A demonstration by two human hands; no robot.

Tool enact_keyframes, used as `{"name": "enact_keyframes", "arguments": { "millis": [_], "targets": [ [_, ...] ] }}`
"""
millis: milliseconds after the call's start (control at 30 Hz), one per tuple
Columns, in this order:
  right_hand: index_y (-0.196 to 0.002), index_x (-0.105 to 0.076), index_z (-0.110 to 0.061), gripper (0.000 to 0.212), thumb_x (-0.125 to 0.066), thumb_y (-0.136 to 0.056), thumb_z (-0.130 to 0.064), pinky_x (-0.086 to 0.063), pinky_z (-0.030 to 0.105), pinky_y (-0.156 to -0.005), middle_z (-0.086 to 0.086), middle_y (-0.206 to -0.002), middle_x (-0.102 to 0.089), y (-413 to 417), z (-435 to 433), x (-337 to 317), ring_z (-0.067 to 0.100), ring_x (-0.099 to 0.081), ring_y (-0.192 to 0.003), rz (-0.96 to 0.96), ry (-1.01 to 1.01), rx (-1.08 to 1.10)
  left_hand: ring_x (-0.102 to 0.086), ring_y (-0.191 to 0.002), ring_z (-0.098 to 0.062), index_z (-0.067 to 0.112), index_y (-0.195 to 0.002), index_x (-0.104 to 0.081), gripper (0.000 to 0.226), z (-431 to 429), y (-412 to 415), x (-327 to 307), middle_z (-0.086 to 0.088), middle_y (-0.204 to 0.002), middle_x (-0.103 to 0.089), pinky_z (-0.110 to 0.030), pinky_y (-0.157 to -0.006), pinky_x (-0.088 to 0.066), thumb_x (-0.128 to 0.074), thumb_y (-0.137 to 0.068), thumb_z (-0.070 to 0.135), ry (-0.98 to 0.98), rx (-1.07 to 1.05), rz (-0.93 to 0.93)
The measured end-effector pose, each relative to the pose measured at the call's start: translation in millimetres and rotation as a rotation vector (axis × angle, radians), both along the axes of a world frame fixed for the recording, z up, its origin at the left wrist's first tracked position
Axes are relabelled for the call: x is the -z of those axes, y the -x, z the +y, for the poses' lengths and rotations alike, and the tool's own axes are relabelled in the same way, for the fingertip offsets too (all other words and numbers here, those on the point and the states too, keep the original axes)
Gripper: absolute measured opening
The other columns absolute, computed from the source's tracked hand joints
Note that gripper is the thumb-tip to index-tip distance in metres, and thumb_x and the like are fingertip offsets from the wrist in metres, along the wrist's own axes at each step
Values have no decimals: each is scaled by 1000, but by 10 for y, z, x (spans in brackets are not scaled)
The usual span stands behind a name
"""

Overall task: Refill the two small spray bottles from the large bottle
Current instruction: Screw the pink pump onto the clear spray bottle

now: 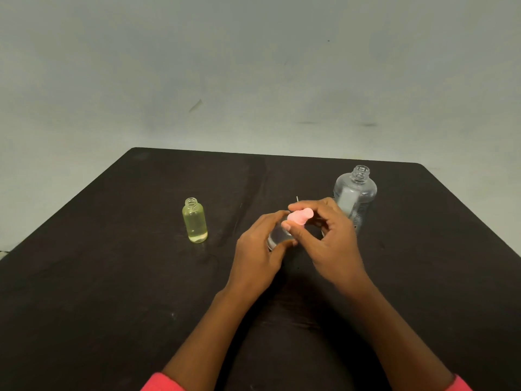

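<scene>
Here, left hand (pixel 259 251) grip round small clear bottle (pixel 277 237), right hand (pixel 331 239) grip pinching pink spray cap (pixel 300 216), large bottle (pixel 355 193) uncapped.

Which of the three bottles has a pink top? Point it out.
The small clear bottle, held by the left hand while the right hand pinches its pink spray top. The yellowish small bottle and the large bottle stand with bare, open necks.

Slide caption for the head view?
Left hand holds a small clear bottle, right hand pinches its pink cap; yellowish bottle and large bottle stand uncapped.
</scene>
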State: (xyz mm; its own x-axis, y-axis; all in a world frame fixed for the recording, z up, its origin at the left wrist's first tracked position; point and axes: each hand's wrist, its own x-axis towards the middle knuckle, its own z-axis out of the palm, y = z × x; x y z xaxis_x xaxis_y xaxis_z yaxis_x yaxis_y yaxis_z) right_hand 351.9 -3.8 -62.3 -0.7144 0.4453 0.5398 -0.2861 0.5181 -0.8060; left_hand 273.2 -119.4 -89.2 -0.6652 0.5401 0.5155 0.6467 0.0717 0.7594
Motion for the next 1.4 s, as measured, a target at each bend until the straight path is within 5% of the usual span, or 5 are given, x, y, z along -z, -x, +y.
{"name": "enact_keyframes", "arguments": {
  "millis": [433,733,933,1167,1400],
  "targets": [
    [-119,-55,-25,47,-59,-87,10,-50,26,-94,-6,-116,-67,-48,-12,-88,10,-61,-114,-29,87,-176,-58,-97,9,37,-113,-53,41,-4,-28,-59,27,-100,-58,-7,-82,-45,-73,-81,21,-53,19,-57],
    [-136,-50,-21,52,-57,-91,6,-53,34,-94,-5,-120,-65,-31,14,-40,12,-60,-116,-118,34,-183,-55,-100,13,36,-119,-51,48,-4,-12,-27,31,-105,-55,-4,-85,-41,-74,-81,18,-43,22,-57],
    [-121,-60,-23,46,-75,-81,-7,-51,29,-94,-4,-115,-64,4,-38,1,11,-61,-109,-15,-8,-11,-58,-104,4,21,-122,-59,42,7,5,13,21,-110,-59,-10,-88,-45,-71,-83,15,-44,22,-47],
    [-129,-51,-18,65,-82,-72,-26,-49,21,-90,-14,-107,-62,16,-83,16,7,-61,-104,5,84,36,-60,-99,8,42,-110,-55,41,-7,-59,-75,29,-99,-61,-9,-83,-46,-68,-85,12,-75,31,-57],
    [-134,-44,-19,49,-61,-91,-4,-50,34,-96,-1,-113,-69,-15,-115,-84,17,-63,-113,56,260,-150,-62,-99,2,47,-111,-52,51,-15,-47,-82,22,-104,-64,-10,-83,-47,-74,-79,13,-98,41,-115]
  ]
}}
